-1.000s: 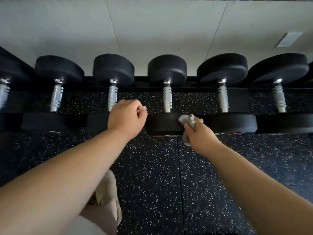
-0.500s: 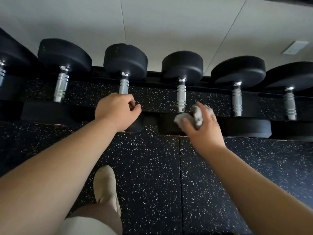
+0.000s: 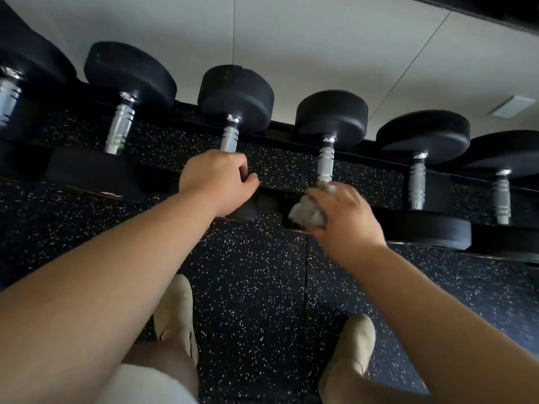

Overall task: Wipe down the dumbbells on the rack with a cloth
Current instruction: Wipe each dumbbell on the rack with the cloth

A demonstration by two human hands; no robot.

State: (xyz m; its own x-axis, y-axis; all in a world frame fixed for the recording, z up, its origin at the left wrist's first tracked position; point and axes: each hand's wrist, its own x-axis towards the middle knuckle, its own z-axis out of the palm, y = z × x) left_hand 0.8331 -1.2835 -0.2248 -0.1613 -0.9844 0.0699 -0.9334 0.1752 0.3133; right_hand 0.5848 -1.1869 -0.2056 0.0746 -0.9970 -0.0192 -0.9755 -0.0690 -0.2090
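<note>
Several black dumbbells with chrome handles lie side by side on a low black rack (image 3: 285, 128). My left hand (image 3: 217, 182) curls over the near head of the third dumbbell (image 3: 235, 96), its fingers wrapped round the edge by the handle. My right hand (image 3: 344, 217) grips a crumpled grey cloth (image 3: 307, 212) and presses it on the near head of the fourth dumbbell (image 3: 331, 115), just below its chrome handle (image 3: 325, 161). That near head is mostly hidden by hand and cloth.
Black speckled rubber flooring (image 3: 256, 287) stretches from the rack to my two feet in beige shoes (image 3: 175, 310). A white wall (image 3: 291, 39) rises behind the rack. More dumbbells (image 3: 423, 135) lie to the right and another dumbbell (image 3: 128, 71) to the left.
My view has tilted and shifted down; both feet now show. My right hand with the cloth has slid up over the near head toward the handle. My left hand keeps its hold.
</note>
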